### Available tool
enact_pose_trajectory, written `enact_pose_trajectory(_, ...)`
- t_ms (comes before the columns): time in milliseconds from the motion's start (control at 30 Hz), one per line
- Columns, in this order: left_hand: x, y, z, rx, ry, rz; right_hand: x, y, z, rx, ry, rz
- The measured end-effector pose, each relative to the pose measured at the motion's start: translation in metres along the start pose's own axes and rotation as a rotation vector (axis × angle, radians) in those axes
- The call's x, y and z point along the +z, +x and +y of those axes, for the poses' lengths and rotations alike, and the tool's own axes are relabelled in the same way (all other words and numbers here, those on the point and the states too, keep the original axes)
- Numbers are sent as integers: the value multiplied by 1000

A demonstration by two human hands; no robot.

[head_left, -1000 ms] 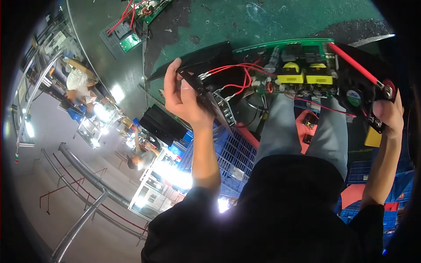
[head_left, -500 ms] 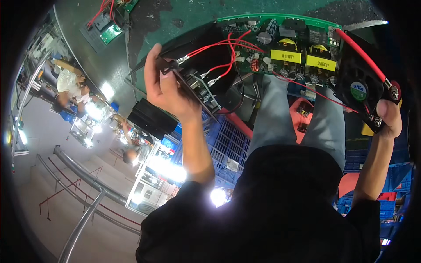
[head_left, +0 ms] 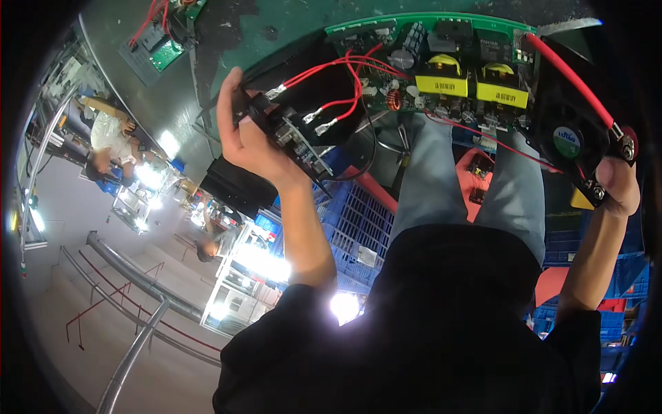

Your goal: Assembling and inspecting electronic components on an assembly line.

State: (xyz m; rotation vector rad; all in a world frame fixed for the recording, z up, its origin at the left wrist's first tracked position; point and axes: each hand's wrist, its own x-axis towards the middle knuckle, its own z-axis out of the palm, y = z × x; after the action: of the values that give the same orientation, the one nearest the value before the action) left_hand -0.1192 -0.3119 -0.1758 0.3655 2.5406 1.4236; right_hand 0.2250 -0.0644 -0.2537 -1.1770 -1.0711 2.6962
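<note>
My left hand (head_left: 254,143) grips a black end panel (head_left: 286,138) that carries sockets and a small board, thumb and fingers on either side of it. Red wires (head_left: 338,65) with metal clips link this panel to a long green circuit board (head_left: 427,52). Two yellow-wrapped transformers (head_left: 441,85) and a copper coil (head_left: 394,100) stand on that board. At the other end, my right hand (head_left: 620,185) is closed on a black fan panel (head_left: 567,138), near its metal terminals (head_left: 626,147). A thick red cable (head_left: 572,86) runs from the board to one terminal.
Another small board with red wires (head_left: 165,54) lies on the green worktop (head_left: 289,21) at the far left. Blue plastic crates (head_left: 355,234) stand below the worktop beside my legs. A black metal case (head_left: 238,186) sits left of my forearm. Two people (head_left: 109,141) work in the background.
The left end panel has tilted and shifted slightly left, showing more of its small board. The whole assembly sits a little higher and further left. Both hands keep their hold.
</note>
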Motion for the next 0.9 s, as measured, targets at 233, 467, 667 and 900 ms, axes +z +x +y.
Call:
enact_pose_trajectory(233,-3,-6,3,-41,8,-16,-12,9,4,-8,-33,15)
enact_pose_trajectory(467,3,-2,5,-47,-7,20,-29,5,8,46,-78,36)
enact_pose_trajectory(667,1,-6,5,-35,-70,-57,-1,16,-6,92,-133,57)
enact_pose_trajectory(900,-1,-6,2,48,-98,-86,99,40,-57,36,-249,85)
